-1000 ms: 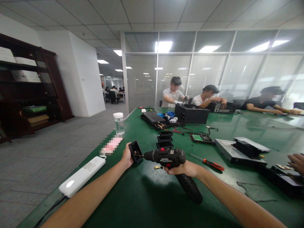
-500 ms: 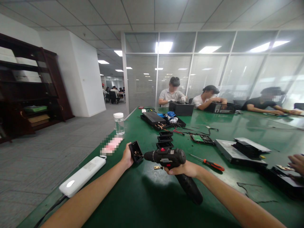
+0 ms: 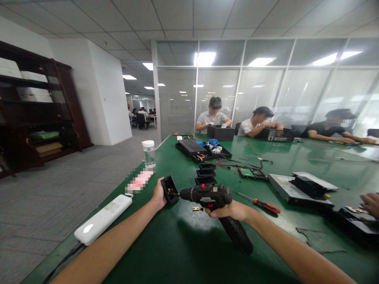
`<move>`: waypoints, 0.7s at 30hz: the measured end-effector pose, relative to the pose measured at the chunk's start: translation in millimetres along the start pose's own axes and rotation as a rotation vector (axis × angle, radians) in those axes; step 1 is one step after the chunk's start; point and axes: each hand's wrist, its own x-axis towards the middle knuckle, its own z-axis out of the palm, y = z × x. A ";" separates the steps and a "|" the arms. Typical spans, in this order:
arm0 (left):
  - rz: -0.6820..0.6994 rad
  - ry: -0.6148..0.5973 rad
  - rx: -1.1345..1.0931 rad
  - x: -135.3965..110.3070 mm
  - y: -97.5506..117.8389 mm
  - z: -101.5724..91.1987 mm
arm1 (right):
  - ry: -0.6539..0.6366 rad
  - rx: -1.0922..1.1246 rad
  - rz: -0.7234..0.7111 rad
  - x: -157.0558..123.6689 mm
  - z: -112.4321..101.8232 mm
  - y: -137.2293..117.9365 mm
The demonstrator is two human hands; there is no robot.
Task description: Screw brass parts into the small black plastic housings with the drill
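My left hand grips a small black open-fronted box by its left side, tilted so its hollow faces right. Small brass-coloured parts show inside it. My right hand is wrapped round a black cordless drill with red buttons. The drill lies on its side in the air, its bit pointing left into the box's opening; whether the tip touches a screw I cannot make out. Below the drill a small brass-coloured piece lies on the green table. Several similar black frames stand in a row behind the drill.
An orange-and-black screwdriver lies right of the drill. A white power strip and a lidded clear jar line the left edge. Farther right are a circuit board and a metal drive case. Another person's hand is at far right.
My hands, the box and the drill have barely moved. Across the table, a person in gloves has shifted the black case slightly left and lowered their hands.
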 end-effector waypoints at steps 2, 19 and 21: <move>0.008 -0.003 -0.003 0.3 -0.2 0.0 | 0.009 0.003 0.000 -0.2 -0.3 1.4; 0.023 -0.006 -0.014 -0.9 0.1 1.8 | 0.000 -0.008 -0.008 0.7 -1.6 4.1; 0.021 -0.002 -0.020 -2.0 0.4 2.7 | 0.003 -0.003 -0.008 0.2 -1.3 3.2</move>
